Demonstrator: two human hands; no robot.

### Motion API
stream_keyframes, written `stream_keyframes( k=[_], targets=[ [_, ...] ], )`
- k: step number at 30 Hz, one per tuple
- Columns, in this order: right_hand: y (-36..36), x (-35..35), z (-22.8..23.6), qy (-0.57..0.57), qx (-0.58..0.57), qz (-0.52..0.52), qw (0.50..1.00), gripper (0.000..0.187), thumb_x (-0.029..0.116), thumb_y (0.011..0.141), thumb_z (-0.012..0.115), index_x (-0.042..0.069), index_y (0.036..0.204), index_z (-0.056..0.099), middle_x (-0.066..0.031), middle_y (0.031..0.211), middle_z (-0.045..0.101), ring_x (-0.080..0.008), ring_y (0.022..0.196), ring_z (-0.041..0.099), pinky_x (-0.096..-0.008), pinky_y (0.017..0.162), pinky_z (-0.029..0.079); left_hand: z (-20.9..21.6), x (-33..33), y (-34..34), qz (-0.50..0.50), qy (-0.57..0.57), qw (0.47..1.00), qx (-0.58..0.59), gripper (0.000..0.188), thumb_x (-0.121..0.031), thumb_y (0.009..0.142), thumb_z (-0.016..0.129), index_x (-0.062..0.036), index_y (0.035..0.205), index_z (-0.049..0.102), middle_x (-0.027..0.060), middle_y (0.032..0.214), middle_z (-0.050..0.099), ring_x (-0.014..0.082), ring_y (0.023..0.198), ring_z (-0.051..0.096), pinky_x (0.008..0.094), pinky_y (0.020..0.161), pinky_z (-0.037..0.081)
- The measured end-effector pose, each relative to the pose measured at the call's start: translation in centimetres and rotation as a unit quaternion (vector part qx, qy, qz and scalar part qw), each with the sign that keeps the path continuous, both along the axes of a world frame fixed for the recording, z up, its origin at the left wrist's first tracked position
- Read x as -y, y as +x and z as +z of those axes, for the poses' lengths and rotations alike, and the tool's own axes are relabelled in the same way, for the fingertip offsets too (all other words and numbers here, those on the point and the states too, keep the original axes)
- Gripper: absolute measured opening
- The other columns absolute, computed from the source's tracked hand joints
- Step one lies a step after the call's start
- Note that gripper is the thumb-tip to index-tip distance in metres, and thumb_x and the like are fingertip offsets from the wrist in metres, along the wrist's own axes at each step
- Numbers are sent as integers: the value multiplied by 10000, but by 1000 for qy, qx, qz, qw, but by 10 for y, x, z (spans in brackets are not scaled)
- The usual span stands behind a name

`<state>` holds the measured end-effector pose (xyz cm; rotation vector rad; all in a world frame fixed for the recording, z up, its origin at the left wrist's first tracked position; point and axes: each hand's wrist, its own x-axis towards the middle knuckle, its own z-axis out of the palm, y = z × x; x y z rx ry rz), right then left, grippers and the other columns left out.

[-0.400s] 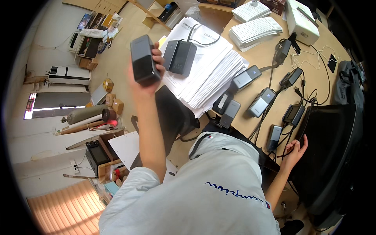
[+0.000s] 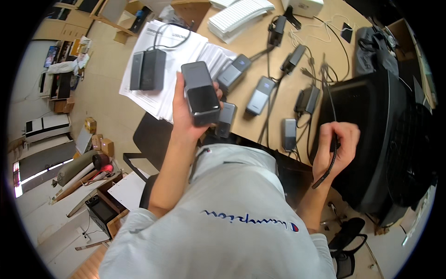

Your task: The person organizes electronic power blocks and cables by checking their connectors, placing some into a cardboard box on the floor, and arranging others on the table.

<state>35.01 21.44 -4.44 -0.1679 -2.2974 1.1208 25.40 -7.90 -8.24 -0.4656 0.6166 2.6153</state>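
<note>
In my left hand (image 2: 182, 118) is a grey and black power bank (image 2: 200, 90), held upright with its glossy dark panel showing. My fingers wrap its sides, above the table's near edge. My right hand (image 2: 343, 148) is closed on a braided black cable (image 2: 328, 172), whose loose end hangs below the fist. Between the hands, two grey power banks with lit displays, one farther left (image 2: 233, 72) and one nearer the middle (image 2: 260, 96), rest on the table. A smaller grey power bank (image 2: 226, 120) is partly behind the held one. Another power bank (image 2: 289, 132) lies toward my right hand.
Stacked papers (image 2: 134, 93) carry a black device (image 2: 151, 69) with a cable. Black adapters (image 2: 306, 100) and tangled cords lie across the wooden table (image 2: 248, 132). A large black case-like object (image 2: 367, 121) stands at the right. White perforated sheets (image 2: 241, 18) lie at the back.
My left hand has brought the power bank rightward, in from beyond the papers. My right hand, formerly low by the cords, is now raised and gripping the cable. The whole view has shifted.
</note>
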Motion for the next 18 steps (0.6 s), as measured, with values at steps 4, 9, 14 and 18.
stream_keyframes(
  k=[4, 9, 14, 18],
  targets=[
    [0, -17, 35, -16, -156, -70, 985, 394, 333, 1060, 488, 13, 958, 694, -98, 942, 482, -214, 848, 487, -327, 800, 398, -11, -31, 6, -13, -90, 994, 59, 535, -556, 975, 586, -58, 1166, 616, 130, 1047, 687, 249, 921, 678, 404, 756, 588],
    [44, -55, 96, -458, -382, 230, 769, 357, 390, 958, 555, 37, 910, 516, -46, 644, 334, -165, 605, 322, -325, 606, 270, -2, -53, 19, -50, -87, 994, 46, 414, -403, 978, 632, -68, 1219, 598, 183, 1088, 703, 259, 949, 722, 420, 826, 615],
    [67, -30, 137, -321, -566, 139, 746, 426, 449, 911, 473, 26, 860, 468, -74, 760, 355, -202, 667, 321, -344, 556, 253, -6, -61, 32, -89, -91, 991, 48, 395, -369, 989, 624, -61, 1233, 584, 187, 1089, 702, 255, 942, 721, 416, 830, 613],
    [106, -56, 165, -197, -607, 118, 761, 318, 341, 984, 497, 47, 861, 504, -46, 750, 387, -167, 659, 351, -338, 546, 272, -9, -66, 36, -109, -80, 990, 46, 378, -363, 997, 617, -61, 1223, 597, 184, 1077, 704, 251, 937, 721, 420, 823, 611]
  ],
)
